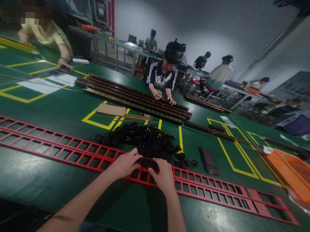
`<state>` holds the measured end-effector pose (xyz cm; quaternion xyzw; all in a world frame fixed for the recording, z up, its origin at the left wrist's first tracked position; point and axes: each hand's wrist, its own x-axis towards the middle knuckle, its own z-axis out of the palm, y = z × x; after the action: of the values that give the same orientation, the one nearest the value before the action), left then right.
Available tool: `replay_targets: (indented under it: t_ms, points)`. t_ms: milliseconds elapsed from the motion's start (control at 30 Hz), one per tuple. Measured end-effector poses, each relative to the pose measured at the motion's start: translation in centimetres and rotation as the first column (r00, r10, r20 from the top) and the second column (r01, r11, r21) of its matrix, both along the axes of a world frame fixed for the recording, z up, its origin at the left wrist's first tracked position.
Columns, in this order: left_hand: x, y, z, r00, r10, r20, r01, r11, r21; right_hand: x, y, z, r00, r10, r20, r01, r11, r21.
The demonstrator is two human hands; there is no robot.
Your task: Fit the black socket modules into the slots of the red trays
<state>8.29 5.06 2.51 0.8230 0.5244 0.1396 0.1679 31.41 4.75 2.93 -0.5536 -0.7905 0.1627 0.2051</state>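
Observation:
A long red frame with two rows of rectangular openings lies across the green table in front of me. Over its middle, my left hand and my right hand face each other with bent fingers. Between them is a small dark block-like part, gripped from both sides; the fingers hide its ends and its exact shape. Just beyond my hands lies a heap of small black parts, a few of them scattered towards the right.
Dark long rails lie farther back, where a person works. Cardboard and thin rods lie before them. An orange tray stands at right, a dark flat object nearer. Another person leans in at left.

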Motion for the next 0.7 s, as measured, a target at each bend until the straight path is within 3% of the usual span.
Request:
replay_targets:
  t_ms: [200,400,700]
  points:
    - [0.8,-0.1,0.5,0.991,0.032,-0.128,-0.034,0.999,-0.013,0.1,0.0,-0.4,1.000,0.000,0.008,0.000,1.000,0.018]
    - [2.1,0.2,1.4,0.949,0.038,-0.313,-0.012,0.996,0.085,0.1,0.0,-0.5,1.000,0.005,0.005,-0.005,0.999,0.031]
    - [2.6,-0.3,2.3,0.943,0.008,-0.334,0.026,0.995,0.098,0.0,-0.1,-0.2,1.000,0.010,0.028,-0.011,1.000,0.018]
